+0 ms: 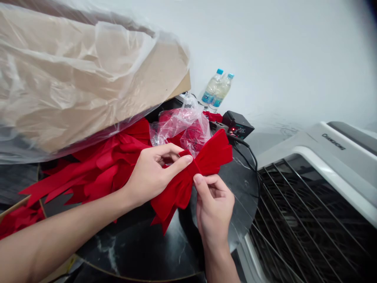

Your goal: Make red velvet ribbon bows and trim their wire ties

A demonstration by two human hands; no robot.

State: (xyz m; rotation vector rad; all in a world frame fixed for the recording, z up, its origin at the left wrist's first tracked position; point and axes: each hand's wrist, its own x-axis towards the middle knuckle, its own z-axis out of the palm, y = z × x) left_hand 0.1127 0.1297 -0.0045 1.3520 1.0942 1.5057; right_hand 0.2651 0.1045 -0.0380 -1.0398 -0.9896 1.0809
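Observation:
A red velvety bow (212,154) is held up over the table, its folded loops spreading to upper right and lower left of a narrow middle. My left hand (156,169) pinches it near the middle band, thumb on top. From below, my right hand (214,204) grips the lower edge of the same band between thumb and finger. Two pointed tails hang at the bow's lower left. Left of it, a heap of red ribbon pieces (100,169) lies partly behind my left forearm. Clear plastic bags (188,125) with red material inside sit just behind the bow.
The round black marbled table (141,251) lies beneath. A large plastic-wrapped cardboard box (88,78) fills the upper left. Two water bottles (209,88) stand by the wall, near a black control box (238,125) with a lit red light and cable. A white heater-like appliance (321,169) stands at right.

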